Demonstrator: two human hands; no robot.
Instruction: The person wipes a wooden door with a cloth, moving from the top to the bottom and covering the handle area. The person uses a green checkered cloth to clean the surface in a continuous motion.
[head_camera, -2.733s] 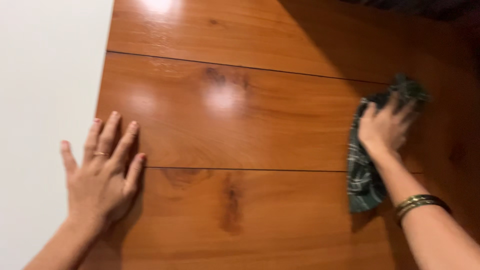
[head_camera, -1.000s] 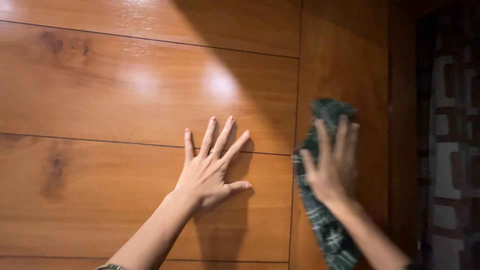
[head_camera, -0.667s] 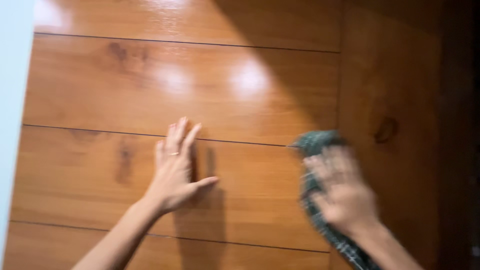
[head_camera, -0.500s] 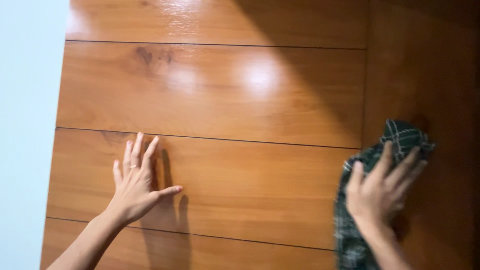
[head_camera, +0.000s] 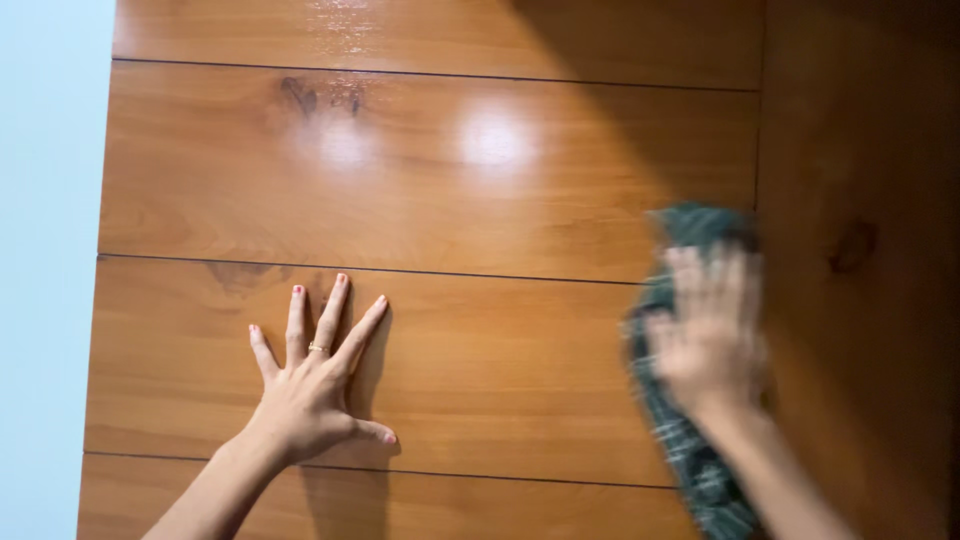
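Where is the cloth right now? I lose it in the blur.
In the head view, the green checked cloth is at right, under the right hand, pressed against the wooden panel.

Dark green checked cloth (head_camera: 690, 440), blurred, pressed flat against the glossy wooden panel wall (head_camera: 480, 190) near its right side, upper part bunched, lower end trailing down, panels orange-brown with horizontal seams

Pale blue wall (head_camera: 45, 250) beside panels, left.
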